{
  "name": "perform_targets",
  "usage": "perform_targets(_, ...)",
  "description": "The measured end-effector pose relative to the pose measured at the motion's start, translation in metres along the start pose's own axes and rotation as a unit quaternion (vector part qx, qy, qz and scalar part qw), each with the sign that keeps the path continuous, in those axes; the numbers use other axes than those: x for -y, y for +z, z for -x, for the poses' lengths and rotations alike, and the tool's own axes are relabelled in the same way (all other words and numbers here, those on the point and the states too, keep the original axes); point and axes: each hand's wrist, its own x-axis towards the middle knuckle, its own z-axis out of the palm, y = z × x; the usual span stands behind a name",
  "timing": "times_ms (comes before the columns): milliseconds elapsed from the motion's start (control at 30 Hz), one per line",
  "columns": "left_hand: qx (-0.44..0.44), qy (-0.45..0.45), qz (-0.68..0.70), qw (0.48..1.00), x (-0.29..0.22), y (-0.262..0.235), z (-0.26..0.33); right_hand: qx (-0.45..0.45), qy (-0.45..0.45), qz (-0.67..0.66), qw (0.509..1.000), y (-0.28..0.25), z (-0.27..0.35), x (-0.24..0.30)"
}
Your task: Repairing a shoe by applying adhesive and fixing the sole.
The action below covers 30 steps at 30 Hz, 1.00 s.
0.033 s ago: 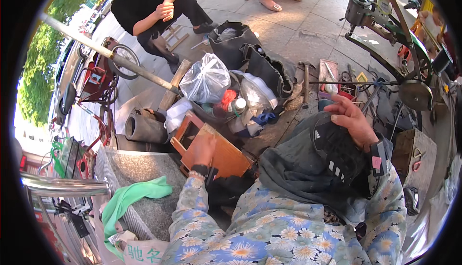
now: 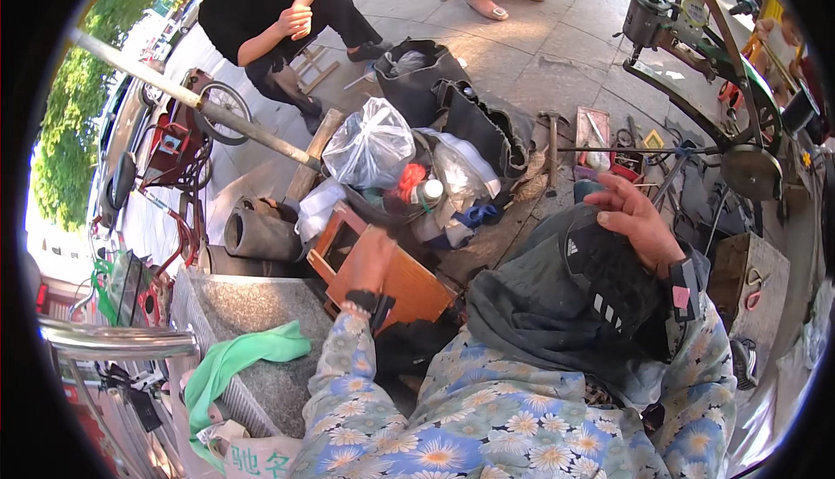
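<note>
Above a small brown wooden box (image 2: pixel 413 283), my left hand (image 2: pixel 371 262) is smeared by motion. Its fingers cannot be read, and whether it touches the box is unclear. A black shoe with white stripes (image 2: pixel 600 275) lies on the dark cloth (image 2: pixel 531 305) over my lap. My right hand (image 2: pixel 639 218) is at the far right side of that shoe, thumb and fingers apart, with nothing visible gripped in it. Part of the shoe is hidden in the dark folds.
A clear plastic bag (image 2: pixel 370 144), a white-capped bottle (image 2: pixel 428 190) and black bags (image 2: pixel 422 79) lie ahead. A hammer (image 2: pixel 553 153) is beside a tool tray (image 2: pixel 594 136). A hand-cranked sewing machine (image 2: pixel 696 53) stands right. Left is a stone block (image 2: pixel 261 305); a person (image 2: pixel 278 27) sits beyond.
My left hand has shifted slightly away from me over the wooden box. My right hand and the shoe stay nearly where they were.
</note>
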Motion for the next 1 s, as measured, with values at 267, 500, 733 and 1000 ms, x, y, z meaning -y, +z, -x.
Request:
perform_targets(267,0.018,0.091,0.167,0.982,-0.068,0.071,-0.207,0.046,0.022,-0.059,0.997,-0.005,0.006,0.001)
perform_targets(500,0.014,0.101,0.056,0.993,-0.105,0.159,-0.320,0.009,0.045,-0.066,0.997,-0.011,0.005,0.006)
perform_targets(733,0.019,0.021,-0.077,0.997,-0.105,0.216,-0.361,-0.004,0.054,-0.065,0.996,-0.017,-0.002,0.005)
perform_targets(1000,0.075,0.016,-0.184,0.980,-0.112,0.221,-0.382,0.008,0.046,-0.058,0.997,-0.024,-0.008,0.002)
